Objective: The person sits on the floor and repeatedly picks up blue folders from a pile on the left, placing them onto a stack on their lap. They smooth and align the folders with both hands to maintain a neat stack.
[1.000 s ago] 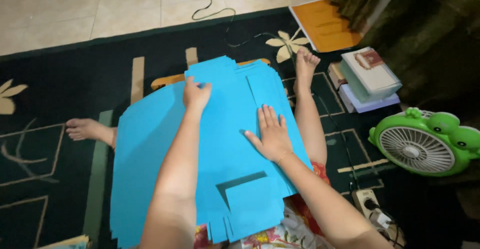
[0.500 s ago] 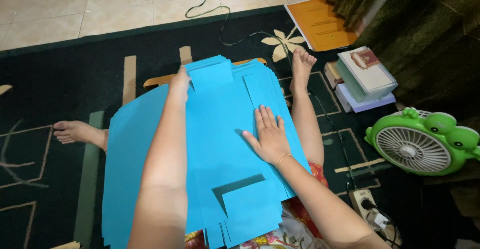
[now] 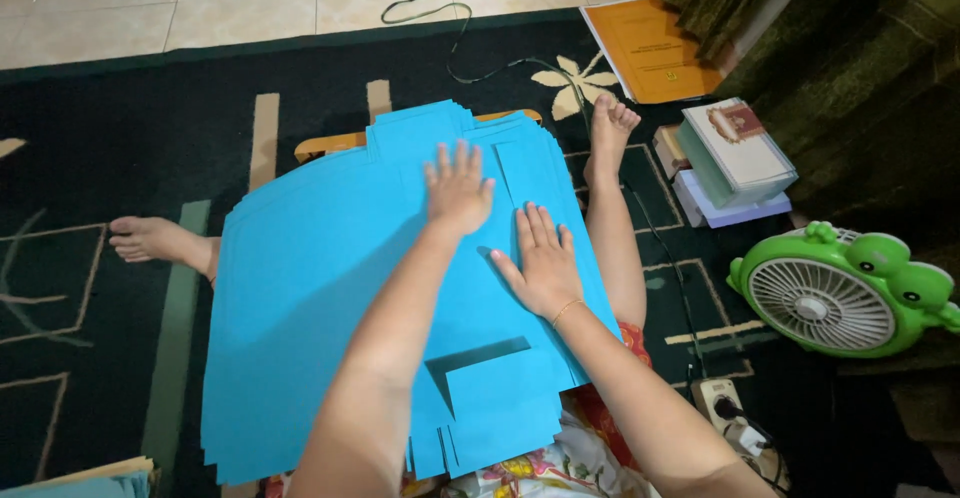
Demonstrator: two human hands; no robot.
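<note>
Many blue card sheets point(image 3: 330, 288), cut to one shape with flaps and tabs, are lying in a fanned stack across the person's lap and outstretched legs, over a dark patterned carpet point(image 3: 90, 158). Both hands are resting flat on top of the stack, palms down and fingers spread, gripping nothing. The left hand point(image 3: 458, 190) is now lying near the middle of the stack's far part, just beside the right; half a second ago it was reaching further out, at the far edge of the sheets. The right hand point(image 3: 540, 263) is staying pressed on much the same spot, toward the stack's right edge, a thin bracelet at its wrist. A wooden board's edge point(image 3: 330, 144) is showing beyond the sheets. Further right, a pile of books point(image 3: 735, 158) and an orange folder point(image 3: 650, 48) are lying on the carpet, and a green frog-shaped fan point(image 3: 845, 293) is standing near a power strip point(image 3: 725, 403).
</note>
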